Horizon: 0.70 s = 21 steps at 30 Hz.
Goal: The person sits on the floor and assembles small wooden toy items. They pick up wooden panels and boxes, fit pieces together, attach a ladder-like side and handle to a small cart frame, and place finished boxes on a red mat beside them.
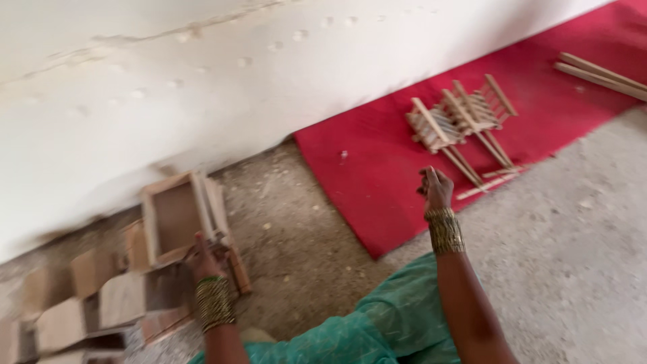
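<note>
The left hand (205, 259) rests on the lower edge of a shallow wooden frame box (176, 219) that leans against the white wall (202, 87), propped there so it stays upright; its fingers curl over the rim, though motion blur hides whether they truly grip it. Left of that frame box, a loose heap of similar wooden boxes (74, 303) lies along the foot of the same wall on the dusty floor (573, 269). Well to the right of the frame box, the right hand (436, 189) hovers over the edge of a red mat (377, 168), fingers drawn together and bent, holding nothing I can make out. Beyond it on the mat lie two small slatted wooden racks (461, 118), and farther off some loose sticks (596, 74)
</note>
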Each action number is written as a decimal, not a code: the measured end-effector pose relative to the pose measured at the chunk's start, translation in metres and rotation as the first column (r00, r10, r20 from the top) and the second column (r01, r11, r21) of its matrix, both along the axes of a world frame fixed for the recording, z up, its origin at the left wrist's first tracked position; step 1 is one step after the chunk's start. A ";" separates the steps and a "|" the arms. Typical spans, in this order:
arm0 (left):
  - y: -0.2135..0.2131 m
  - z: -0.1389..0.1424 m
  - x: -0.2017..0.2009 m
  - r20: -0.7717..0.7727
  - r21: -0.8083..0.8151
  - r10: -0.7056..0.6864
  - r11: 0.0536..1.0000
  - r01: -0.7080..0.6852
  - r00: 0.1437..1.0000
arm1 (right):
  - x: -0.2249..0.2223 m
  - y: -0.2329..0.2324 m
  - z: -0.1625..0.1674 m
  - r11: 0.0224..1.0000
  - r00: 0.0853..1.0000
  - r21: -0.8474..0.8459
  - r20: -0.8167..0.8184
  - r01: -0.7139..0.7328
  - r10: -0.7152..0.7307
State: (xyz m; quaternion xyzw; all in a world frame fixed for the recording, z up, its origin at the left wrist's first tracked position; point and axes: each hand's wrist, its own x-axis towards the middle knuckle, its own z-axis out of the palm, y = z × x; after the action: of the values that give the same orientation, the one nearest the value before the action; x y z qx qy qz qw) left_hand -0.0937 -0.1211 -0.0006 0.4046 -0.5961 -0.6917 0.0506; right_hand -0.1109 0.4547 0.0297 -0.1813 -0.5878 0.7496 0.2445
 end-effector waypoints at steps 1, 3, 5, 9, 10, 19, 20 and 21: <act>-0.001 -0.001 0.002 -0.053 0.227 0.058 0.973 -0.045 0.997 | -0.006 0.018 0.005 0.950 0.989 0.295 0.075 0.097 -0.124; -0.006 -0.003 0.012 -0.114 0.169 0.039 0.985 -0.019 0.993 | -0.010 0.050 0.017 0.590 0.912 0.792 0.114 0.155 -0.393; 0.001 -0.006 0.012 -0.192 0.123 0.028 0.992 -0.004 0.981 | -0.005 0.080 0.017 0.291 0.863 0.956 0.126 0.025 -0.489; 0.016 -0.012 0.015 0.019 0.051 0.132 0.990 -0.132 0.991 | 0.015 0.108 0.006 0.076 0.663 0.838 0.481 -0.541 -0.573; 0.019 -0.013 0.014 0.112 0.055 0.110 0.992 -0.117 0.988 | 0.022 0.107 -0.001 0.081 0.663 0.824 0.505 -0.560 -0.552; 0.040 -0.014 0.030 0.078 0.154 0.049 0.986 -0.061 0.996 | 0.016 0.059 -0.014 -0.237 0.896 0.864 0.433 -0.444 -0.102; 0.046 -0.013 0.036 0.075 0.132 0.016 0.991 -0.026 0.997 | 0.011 0.045 -0.010 -0.250 0.964 0.937 0.262 -0.243 0.044; 0.055 -0.013 0.040 0.029 0.104 -0.037 0.994 0.034 0.999 | 0.005 0.031 -0.003 -0.342 0.988 0.939 0.009 0.044 0.153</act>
State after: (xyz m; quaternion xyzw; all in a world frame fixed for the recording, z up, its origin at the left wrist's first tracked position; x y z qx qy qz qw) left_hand -0.0533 -0.0660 -0.0135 0.4069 -0.5673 -0.7159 0.0081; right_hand -0.1057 0.4854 0.0270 0.1696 -0.9422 -0.0305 0.2873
